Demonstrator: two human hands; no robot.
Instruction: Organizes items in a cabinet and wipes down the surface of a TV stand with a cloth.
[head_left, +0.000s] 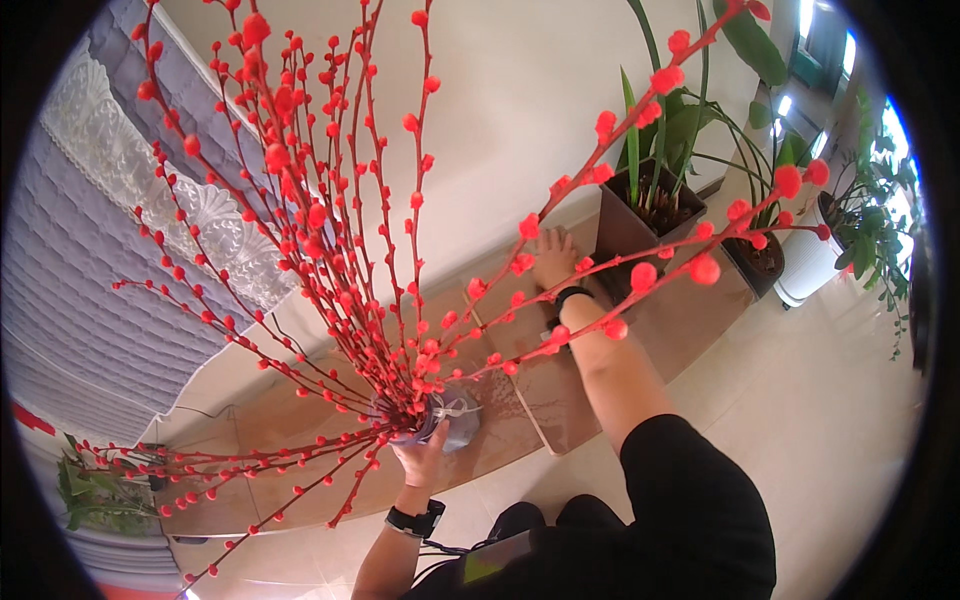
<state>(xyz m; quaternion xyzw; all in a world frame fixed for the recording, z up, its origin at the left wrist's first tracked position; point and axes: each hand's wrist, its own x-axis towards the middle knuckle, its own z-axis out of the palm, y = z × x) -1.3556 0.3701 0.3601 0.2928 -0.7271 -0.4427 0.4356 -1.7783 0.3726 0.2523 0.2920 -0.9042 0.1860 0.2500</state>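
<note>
Long branches with red fuzzy buds (315, 217) fan out of a glass vase (461, 420) that has a white ribbon at its neck. My left hand (422, 456) holds the vase near its rim, its thumb up by the ribbon. My right hand (555, 259) reaches to the wall side of the low brown cabinet (675, 330), close to a dark square planter (645, 217). Branches cross in front of that arm, and whether the right hand's fingers hold anything is not visible.
Potted plants stand at the right, in a dark pot (757, 262) and a white pot (810, 262). A quilted grey cover with lace (97, 247) lies at the left. Another green plant (105, 487) is at the lower left. The branches spread widely towards the wall (495, 112).
</note>
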